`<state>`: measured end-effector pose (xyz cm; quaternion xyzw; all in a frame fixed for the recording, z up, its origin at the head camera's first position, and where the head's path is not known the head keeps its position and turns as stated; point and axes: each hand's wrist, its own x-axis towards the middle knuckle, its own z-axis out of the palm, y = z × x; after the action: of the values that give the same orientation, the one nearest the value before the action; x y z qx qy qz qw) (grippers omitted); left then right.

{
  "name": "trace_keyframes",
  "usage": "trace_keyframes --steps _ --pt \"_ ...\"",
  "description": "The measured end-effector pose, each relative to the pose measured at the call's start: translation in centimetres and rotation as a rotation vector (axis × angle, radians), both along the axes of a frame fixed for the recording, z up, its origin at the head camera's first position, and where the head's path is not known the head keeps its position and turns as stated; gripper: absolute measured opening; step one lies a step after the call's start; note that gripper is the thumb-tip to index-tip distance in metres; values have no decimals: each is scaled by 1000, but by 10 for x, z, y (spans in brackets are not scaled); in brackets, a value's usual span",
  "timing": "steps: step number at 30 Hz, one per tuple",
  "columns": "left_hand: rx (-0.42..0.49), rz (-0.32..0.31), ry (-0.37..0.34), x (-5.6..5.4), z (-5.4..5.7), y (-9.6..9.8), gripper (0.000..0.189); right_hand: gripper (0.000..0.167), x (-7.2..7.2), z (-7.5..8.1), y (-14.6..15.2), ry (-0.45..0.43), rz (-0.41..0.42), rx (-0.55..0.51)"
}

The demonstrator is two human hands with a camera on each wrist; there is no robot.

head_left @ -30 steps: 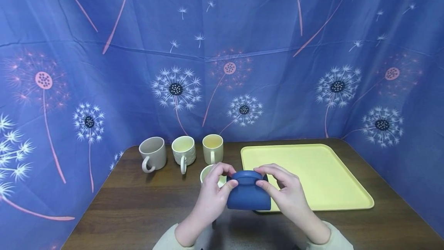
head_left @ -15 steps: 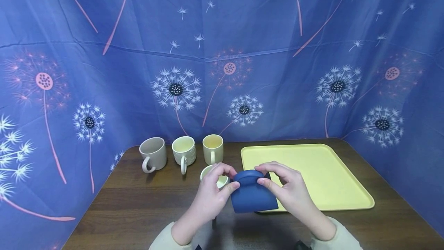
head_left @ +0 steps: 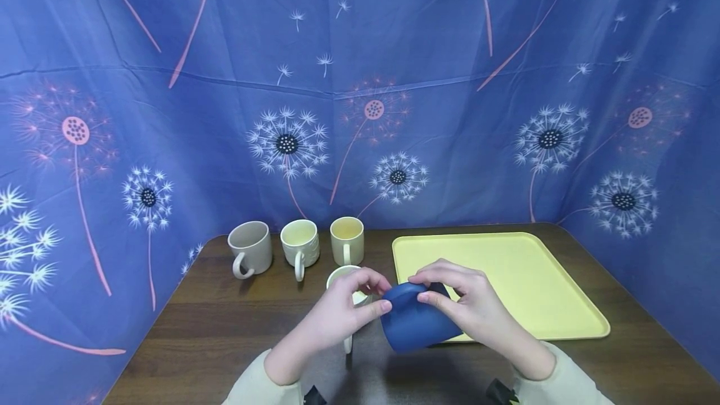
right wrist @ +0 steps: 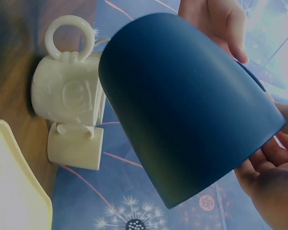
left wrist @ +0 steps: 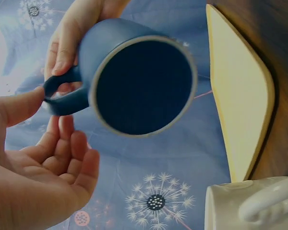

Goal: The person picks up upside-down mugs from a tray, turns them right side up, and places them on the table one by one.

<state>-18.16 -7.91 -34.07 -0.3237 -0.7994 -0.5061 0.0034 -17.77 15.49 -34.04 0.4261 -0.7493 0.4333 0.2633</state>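
Observation:
A blue mug is held on its side above the table, its handle turned up. My left hand touches the handle with its thumb tip, fingers curled close to the handle's other side. My right hand pinches the handle near the mug body. In the left wrist view the mug's dark opening and pale rim face the camera, with the handle between the hands. The right wrist view shows the mug's smooth outer side, which covers part of the handle.
A grey mug, a white textured mug and a cream mug line the table's back left. Another white mug stands partly behind my left hand. A yellow tray lies at right; a patterned blue cloth hangs behind.
The blue mug has turned and tilted, its lower end swinging right, and shifted slightly right and down. Both hands have moved with it; the left fingertips now sit at its left edge.

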Motion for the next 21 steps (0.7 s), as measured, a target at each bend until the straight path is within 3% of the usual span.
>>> trace_keyframes --steps 5,8,17,21 --pt "-3 -89 -65 -3 6 -2 19 34 -3 3 2 1 50 83" --pt "16 -136 -139 -4 9 -2 20 33 -3 6 3 -9 89 123" --pt "74 -274 -388 -6 6 -1 23 36 -6 10 2 32 216 176" --pt "78 -328 -444 -6 5 1 25 37 -9 10 2 54 250 195"
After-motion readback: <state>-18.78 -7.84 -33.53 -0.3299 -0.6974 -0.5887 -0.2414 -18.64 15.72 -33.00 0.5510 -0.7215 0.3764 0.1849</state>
